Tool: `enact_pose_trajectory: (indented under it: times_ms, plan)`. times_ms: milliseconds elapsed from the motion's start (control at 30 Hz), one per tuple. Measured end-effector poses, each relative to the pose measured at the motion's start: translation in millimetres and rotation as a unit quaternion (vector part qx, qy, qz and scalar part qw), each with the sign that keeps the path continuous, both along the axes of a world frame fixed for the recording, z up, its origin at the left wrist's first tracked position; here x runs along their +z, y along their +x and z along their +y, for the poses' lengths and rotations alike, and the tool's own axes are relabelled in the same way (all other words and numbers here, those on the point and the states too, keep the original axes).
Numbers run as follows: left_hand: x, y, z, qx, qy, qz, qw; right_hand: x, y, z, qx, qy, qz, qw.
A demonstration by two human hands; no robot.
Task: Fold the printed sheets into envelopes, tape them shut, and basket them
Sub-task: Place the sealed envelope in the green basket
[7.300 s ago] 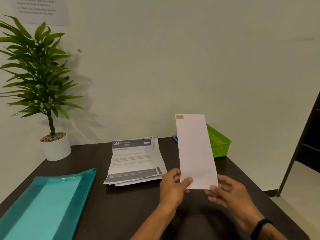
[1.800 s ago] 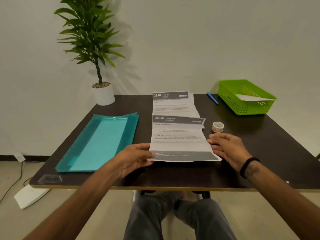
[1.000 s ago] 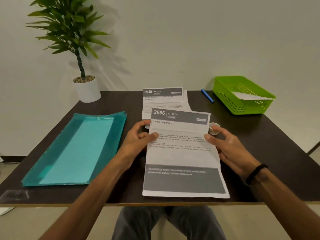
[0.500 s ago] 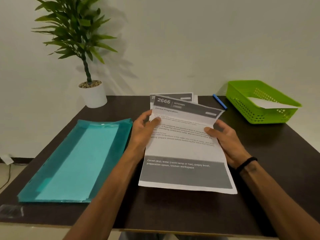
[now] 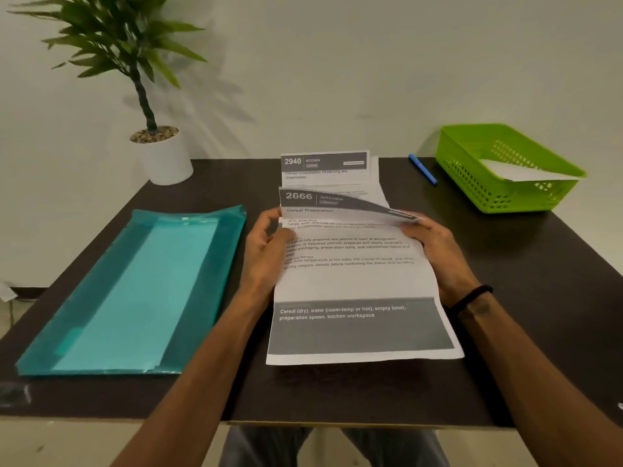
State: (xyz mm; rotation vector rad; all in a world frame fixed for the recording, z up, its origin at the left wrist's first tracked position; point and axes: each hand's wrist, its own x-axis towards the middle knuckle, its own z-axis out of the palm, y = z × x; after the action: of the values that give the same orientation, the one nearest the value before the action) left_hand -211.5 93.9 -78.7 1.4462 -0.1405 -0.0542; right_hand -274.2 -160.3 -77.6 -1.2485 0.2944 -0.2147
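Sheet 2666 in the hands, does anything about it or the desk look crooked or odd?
Only the sheet: its top edge curls over unevenly, lower by the right hand than by the left hand, so the fold looks skewed. The basket, pen and teal folder look undisturbed.

two bare hands, left hand (image 5: 266, 251) and right hand (image 5: 438, 251), one held printed white sheet (image 5: 357, 288), one stack of printed sheets (image 5: 325, 168) far, one green plastic basket (image 5: 472, 183) far right holding one white envelope (image 5: 526, 171), one teal plastic folder (image 5: 135, 291) left, one blue pen (image 5: 423, 169), one potted green plant (image 5: 158, 153) far left, one dark table (image 5: 539, 315)
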Motion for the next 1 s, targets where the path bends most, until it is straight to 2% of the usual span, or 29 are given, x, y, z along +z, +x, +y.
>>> enact_pose_trajectory:
  times_ms: [100, 167, 300, 600, 1000]
  plan:
    - [2, -2, 1, -0.017, -0.009, 0.004, 1.000, 2, -3, 0, 0.030, 0.103, 0.022, 0.994]
    - [2, -1, 2, -0.024, -0.035, 0.015, 0.999, 4, -3, -1, 0.033, 0.122, 0.007, 0.992]
    - [2, -2, 2, -0.044, -0.082, 0.051, 0.994, 3, -3, -6, 0.011, 0.089, -0.006, 0.996]
    - [0, -1, 2, -0.039, -0.050, 0.040, 0.997, -4, -6, 0, 0.053, -0.051, -0.050, 0.996]
    - [-4, -2, -1, -0.041, -0.039, -0.007, 0.998, -4, -5, 0, 0.048, -0.036, -0.061, 0.996]
